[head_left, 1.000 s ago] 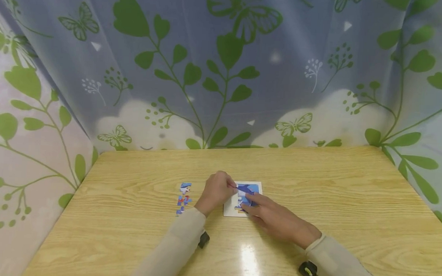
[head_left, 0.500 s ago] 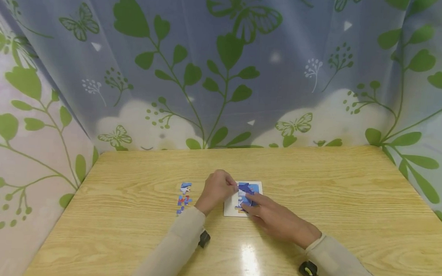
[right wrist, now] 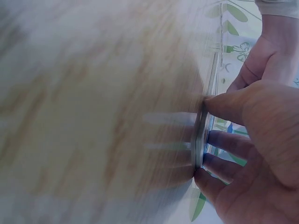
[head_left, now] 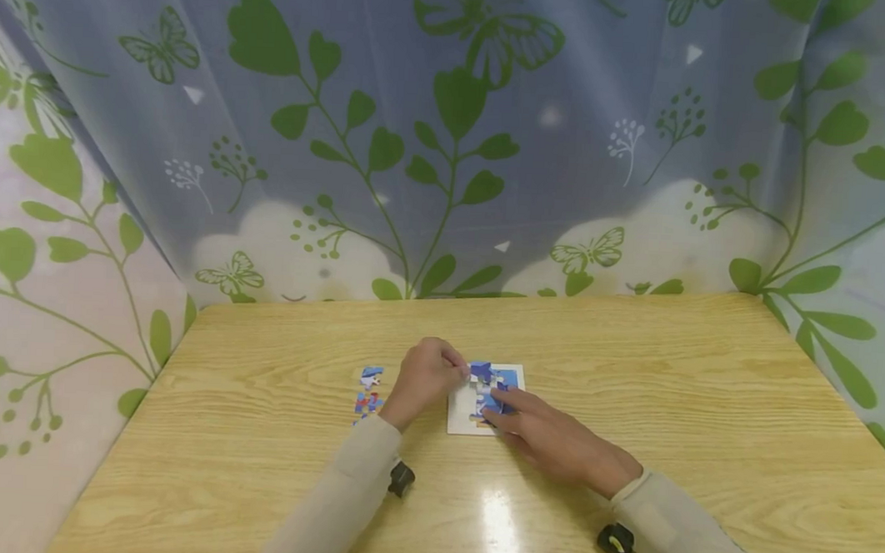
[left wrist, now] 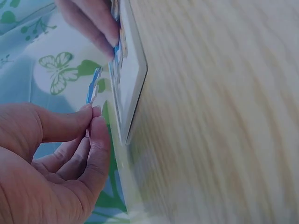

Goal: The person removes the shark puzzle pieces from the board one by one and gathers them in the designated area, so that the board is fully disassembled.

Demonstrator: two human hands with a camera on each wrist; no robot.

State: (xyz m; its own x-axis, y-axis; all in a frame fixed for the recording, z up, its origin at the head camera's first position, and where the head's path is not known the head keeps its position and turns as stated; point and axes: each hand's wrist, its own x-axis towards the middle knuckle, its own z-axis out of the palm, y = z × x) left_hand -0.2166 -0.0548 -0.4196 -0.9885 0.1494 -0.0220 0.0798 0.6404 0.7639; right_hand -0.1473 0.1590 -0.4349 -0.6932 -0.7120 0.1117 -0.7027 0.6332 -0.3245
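My left hand (head_left: 424, 380) pinches a blue jigsaw piece (head_left: 480, 370) between thumb and fingertips at the top of the puzzle board (head_left: 459, 417). In the left wrist view the piece (left wrist: 93, 88) is seen edge-on, raised apart from the white board (left wrist: 135, 70). My right hand (head_left: 550, 437) lies over the board's right side, its extended fingers pressing on the joined blue pieces (head_left: 486, 402). The right wrist view has the thumb and fingertips of this hand (right wrist: 247, 140) along the board's edge. The board's left part shows bare white.
Left of the board, several loose jigsaw pieces (head_left: 369, 379) lie in a column on the wooden table (head_left: 634, 353), with the lowest partly behind the left sleeve (head_left: 349, 480). A curtain with leaves and butterflies (head_left: 457, 144) hangs along the back and sides.
My left hand has shifted slightly left, drawing the pinched jigsaw piece up and left, away from the joined pieces. My right hand has stayed in place on the board.
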